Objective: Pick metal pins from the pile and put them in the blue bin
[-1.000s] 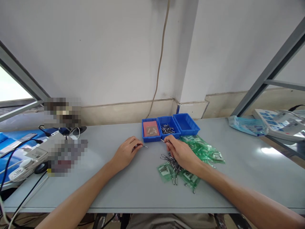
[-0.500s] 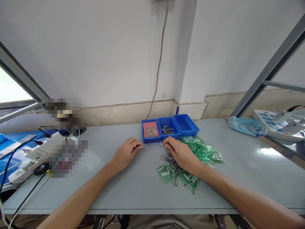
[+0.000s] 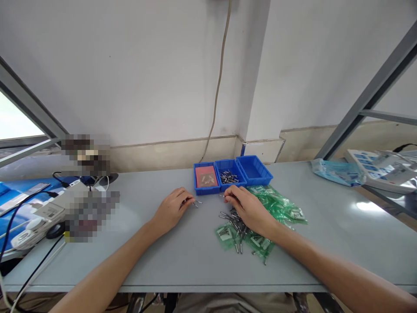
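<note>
Head view: left hand (image 3: 172, 209) closed in a narrow fingertip pinch on slim metal pins (image 3: 196, 204), two bright ends projecting just above the grey tabletop (image 3: 176, 261). Right hand (image 3: 248, 209) is curled beside the pile, thumb against bent forefinger, gripping a short metal piece (image 3: 222, 195) (only its tip shows).

Labels: white inserts lie inside the green plastic packets (image 3: 225, 234), and a printed sticker (image 3: 51, 212) is fixed to a white adapter at far left; print on both is too small to read.

Materials: loose pins (image 3: 233, 220), smooth, cylindrical and steel-like, lie heaped partly beneath the right hand and among the glossy, crumpled packets. Three rectangular blue plastic bins stand side by side behind: the left bin (image 3: 207, 191) holds a flat reddish sheet (image 3: 201, 170) and a clear pouch (image 3: 207, 179); the middle bin (image 3: 228, 164) holds more pins (image 3: 229, 177); the right bin (image 3: 256, 166) shows its smooth interior.
</note>
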Action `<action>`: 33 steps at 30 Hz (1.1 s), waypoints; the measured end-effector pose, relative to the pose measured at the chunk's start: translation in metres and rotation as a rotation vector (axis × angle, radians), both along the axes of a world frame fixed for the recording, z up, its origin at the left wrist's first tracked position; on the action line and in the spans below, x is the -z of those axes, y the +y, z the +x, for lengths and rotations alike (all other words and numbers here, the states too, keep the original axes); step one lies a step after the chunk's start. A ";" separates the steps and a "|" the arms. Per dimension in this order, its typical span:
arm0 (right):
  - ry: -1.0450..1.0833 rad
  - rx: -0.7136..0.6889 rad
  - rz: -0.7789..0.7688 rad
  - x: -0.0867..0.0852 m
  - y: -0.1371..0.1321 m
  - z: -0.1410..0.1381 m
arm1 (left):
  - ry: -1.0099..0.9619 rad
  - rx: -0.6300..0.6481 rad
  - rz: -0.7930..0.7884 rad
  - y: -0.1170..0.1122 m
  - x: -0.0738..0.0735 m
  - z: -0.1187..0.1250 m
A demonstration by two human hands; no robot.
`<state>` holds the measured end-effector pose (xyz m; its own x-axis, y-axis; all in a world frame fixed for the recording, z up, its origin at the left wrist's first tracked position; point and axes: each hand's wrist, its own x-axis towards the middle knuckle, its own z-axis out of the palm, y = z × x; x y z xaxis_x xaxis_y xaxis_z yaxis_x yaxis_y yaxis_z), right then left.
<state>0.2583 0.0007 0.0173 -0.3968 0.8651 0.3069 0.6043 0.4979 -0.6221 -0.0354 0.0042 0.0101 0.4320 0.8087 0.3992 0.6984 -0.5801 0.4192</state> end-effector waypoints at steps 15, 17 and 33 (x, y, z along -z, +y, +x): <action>0.037 -0.014 0.039 0.001 0.001 0.000 | -0.003 0.014 0.007 0.001 0.002 -0.001; 0.062 -0.002 0.032 0.000 0.000 0.000 | 0.000 0.007 -0.002 0.001 0.001 0.000; 0.236 0.001 -0.127 0.004 0.004 0.000 | 0.008 -0.014 0.009 0.001 0.002 -0.001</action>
